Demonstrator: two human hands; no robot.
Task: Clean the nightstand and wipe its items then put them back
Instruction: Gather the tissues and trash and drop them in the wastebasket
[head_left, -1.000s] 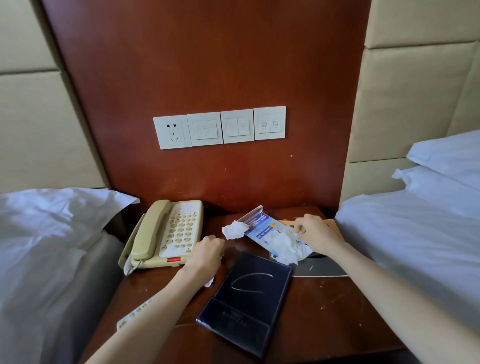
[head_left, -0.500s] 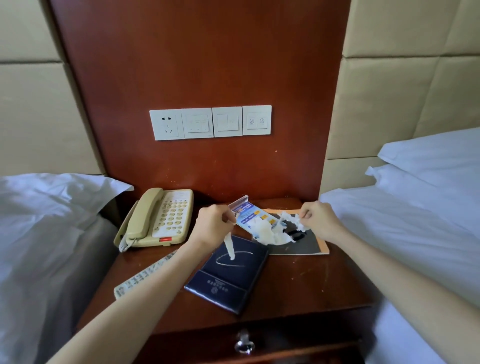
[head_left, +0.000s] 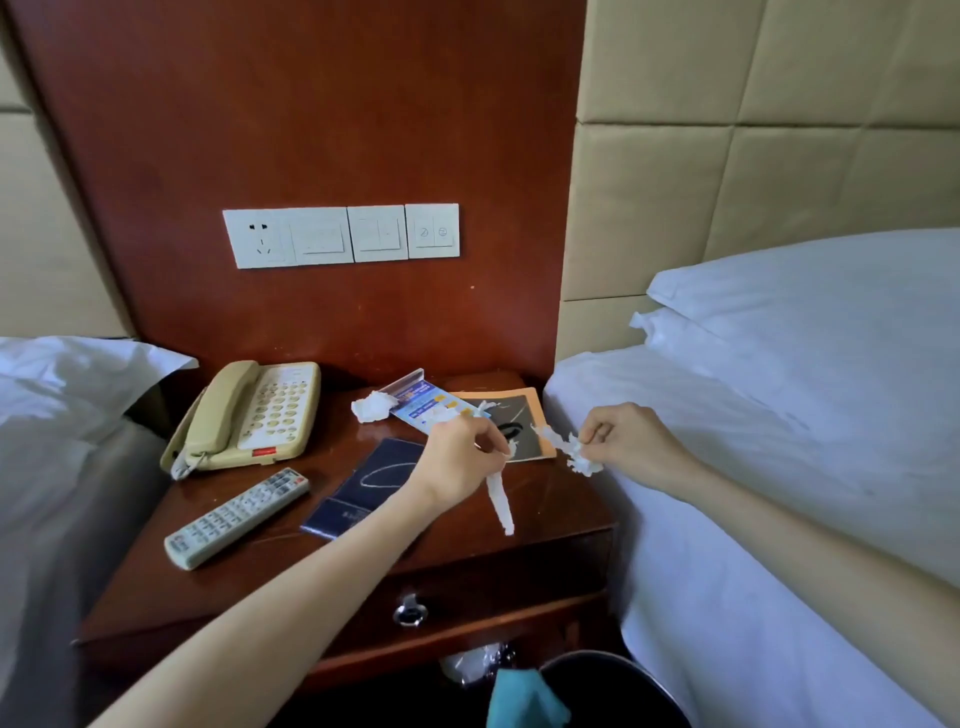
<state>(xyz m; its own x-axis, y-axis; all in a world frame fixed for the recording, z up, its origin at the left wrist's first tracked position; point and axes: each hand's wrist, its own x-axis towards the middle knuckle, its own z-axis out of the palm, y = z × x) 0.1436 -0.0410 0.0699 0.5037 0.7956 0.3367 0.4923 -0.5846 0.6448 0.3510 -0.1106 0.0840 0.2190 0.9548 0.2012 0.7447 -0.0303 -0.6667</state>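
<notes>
The wooden nightstand (head_left: 550, 512) stands between two beds. On it lie a beige telephone (head_left: 249, 413), a grey remote (head_left: 236, 517), a dark blue folder (head_left: 363, 486), a blue card in a clear stand (head_left: 421, 402), an orange-edged dark card (head_left: 524, 421) and a crumpled tissue wad (head_left: 371, 405). My left hand (head_left: 460, 462) pinches a twisted tissue strip (head_left: 500, 499) that hangs down over the tabletop. My right hand (head_left: 631, 441) pinches a crumpled tissue scrap (head_left: 571, 449) at the nightstand's right edge.
White-sheeted beds flank the nightstand, left (head_left: 57, 457) and right (head_left: 779, 441). A wall plate with a socket and switches (head_left: 340, 235) is behind. A drawer knob (head_left: 410, 613) faces me. Below are a black bin (head_left: 623, 691), a teal cloth (head_left: 524, 701) and crumpled plastic (head_left: 470, 662).
Both hands have lifted away from the cards with tissue pieces, the right one moving toward the right edge. The view has dropped, showing the drawer and bin.
</notes>
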